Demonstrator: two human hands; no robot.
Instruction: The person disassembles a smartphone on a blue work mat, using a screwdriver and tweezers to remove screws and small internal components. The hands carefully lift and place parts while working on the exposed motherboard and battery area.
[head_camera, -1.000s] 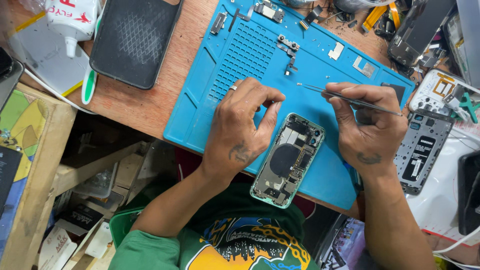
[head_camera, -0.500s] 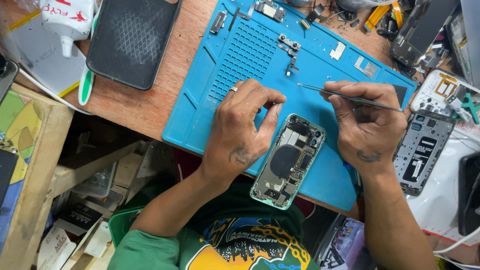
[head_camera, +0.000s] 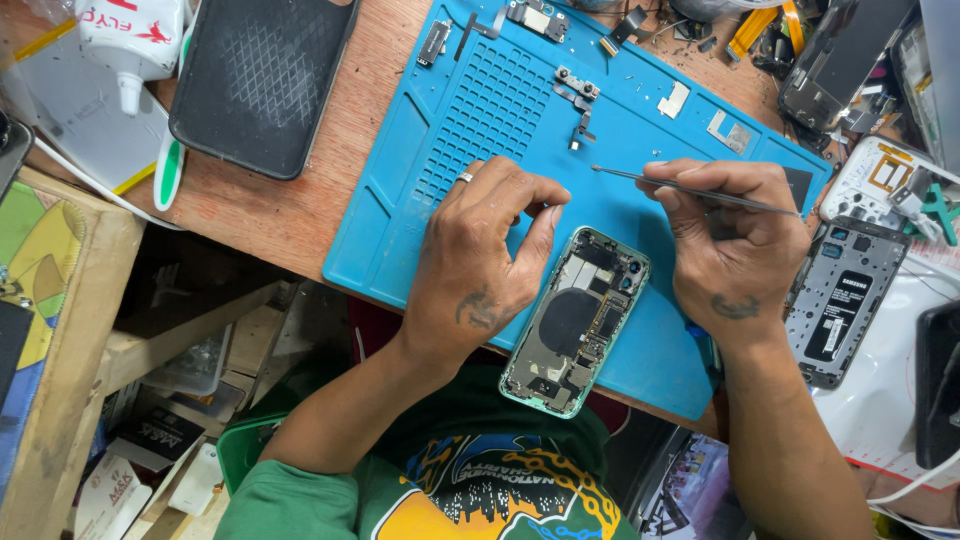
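An opened phone (head_camera: 575, 322) with a pale green frame lies face down on a blue work mat (head_camera: 480, 110), its inner parts showing. My left hand (head_camera: 480, 250) rests on the mat just left of the phone, fingers curled with thumb and forefinger pinched near the phone's top corner; whether they hold a small part is unclear. My right hand (head_camera: 735, 235) sits to the right of the phone and grips thin metal tweezers (head_camera: 650, 180), whose tip points left above the phone.
Small loose phone parts (head_camera: 578, 95) lie on the mat's far half. A black phone panel (head_camera: 260, 75) and a white glue bottle (head_camera: 130, 40) sit far left. Another opened phone (head_camera: 840, 300) lies at the right, with tools and cables behind it.
Both hands and the phone stay almost still; the view has shifted only slightly.
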